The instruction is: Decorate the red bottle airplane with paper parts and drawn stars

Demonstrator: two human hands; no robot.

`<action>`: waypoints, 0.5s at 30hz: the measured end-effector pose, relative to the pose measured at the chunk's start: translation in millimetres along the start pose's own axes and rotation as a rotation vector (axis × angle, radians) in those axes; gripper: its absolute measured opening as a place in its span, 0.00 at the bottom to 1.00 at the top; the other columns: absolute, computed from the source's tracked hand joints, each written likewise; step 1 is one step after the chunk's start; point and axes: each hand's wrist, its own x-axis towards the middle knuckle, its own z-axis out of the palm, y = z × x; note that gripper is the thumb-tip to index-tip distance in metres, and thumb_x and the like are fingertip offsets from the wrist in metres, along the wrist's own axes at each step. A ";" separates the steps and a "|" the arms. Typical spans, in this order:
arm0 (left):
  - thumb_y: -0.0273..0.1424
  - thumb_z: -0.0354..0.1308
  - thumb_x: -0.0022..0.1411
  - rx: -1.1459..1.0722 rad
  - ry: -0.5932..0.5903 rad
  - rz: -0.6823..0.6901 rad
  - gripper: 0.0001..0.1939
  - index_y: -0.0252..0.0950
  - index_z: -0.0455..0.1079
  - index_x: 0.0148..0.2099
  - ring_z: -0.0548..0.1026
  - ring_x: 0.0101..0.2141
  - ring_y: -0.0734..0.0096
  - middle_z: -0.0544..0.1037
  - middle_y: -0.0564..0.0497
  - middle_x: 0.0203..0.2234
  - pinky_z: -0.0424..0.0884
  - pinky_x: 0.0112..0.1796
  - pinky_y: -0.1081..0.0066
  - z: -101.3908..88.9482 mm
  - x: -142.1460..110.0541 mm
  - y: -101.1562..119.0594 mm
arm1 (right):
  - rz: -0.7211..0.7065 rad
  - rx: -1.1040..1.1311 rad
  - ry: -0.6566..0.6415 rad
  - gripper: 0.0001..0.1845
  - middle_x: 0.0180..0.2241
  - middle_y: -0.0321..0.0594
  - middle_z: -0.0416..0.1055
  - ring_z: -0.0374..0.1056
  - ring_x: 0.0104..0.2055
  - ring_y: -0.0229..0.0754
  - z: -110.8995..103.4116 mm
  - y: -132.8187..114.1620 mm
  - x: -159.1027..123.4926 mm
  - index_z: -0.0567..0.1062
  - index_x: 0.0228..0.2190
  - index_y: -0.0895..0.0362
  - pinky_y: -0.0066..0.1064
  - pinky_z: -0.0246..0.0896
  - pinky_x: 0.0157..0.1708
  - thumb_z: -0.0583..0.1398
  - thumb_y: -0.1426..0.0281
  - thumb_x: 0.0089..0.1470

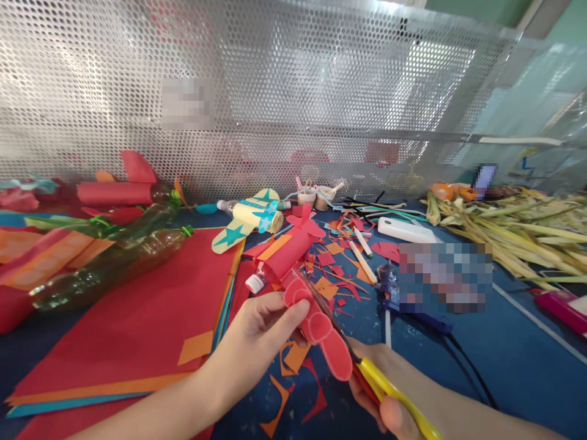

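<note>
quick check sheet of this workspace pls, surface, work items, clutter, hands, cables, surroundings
surface: blue table, white strip along the right side
job's things: red paper shape with drawn outlines, yellow-handled scissors along its edge, red-wrapped bottle on its side just beyond
clutter: red and orange paper scraps beyond the hands, more below them; paper stack and green-tinted bottle at left
hands: left pinches the red shape, right grips the scissors
cables: black cord from the blue tool, far end not seen
surroundings: perforated screen behind, dry leaves at right; blurred patches unreadable
</note>
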 end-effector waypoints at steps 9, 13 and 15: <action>0.46 0.63 0.52 -0.045 0.005 0.001 0.18 0.35 0.75 0.28 0.73 0.28 0.71 0.78 0.51 0.24 0.72 0.32 0.74 0.8 2.4 -2.3 | 0.017 -0.048 0.005 0.43 0.22 0.34 0.57 0.51 0.21 0.34 -0.7 3.1 -3.2 0.64 0.31 0.57 0.28 0.49 0.20 0.34 0.33 0.47; 0.46 0.63 0.52 -0.077 0.000 -0.015 0.17 0.35 0.76 0.29 0.74 0.27 0.70 0.78 0.52 0.24 0.73 0.34 0.72 0.8 3.6 -2.5 | 0.012 -0.052 0.018 0.41 0.24 0.34 0.58 0.50 0.21 0.34 -1.0 1.0 -3.4 0.63 0.30 0.56 0.28 0.49 0.20 0.35 0.32 0.47; 0.46 0.64 0.52 -0.097 -0.006 -0.031 0.17 0.35 0.76 0.30 0.74 0.27 0.70 0.78 0.51 0.25 0.74 0.35 0.70 0.8 2.7 -2.6 | 0.016 -0.049 0.022 0.41 0.24 0.35 0.58 0.50 0.21 0.34 0.2 3.5 -3.8 0.62 0.30 0.55 0.28 0.48 0.20 0.35 0.33 0.48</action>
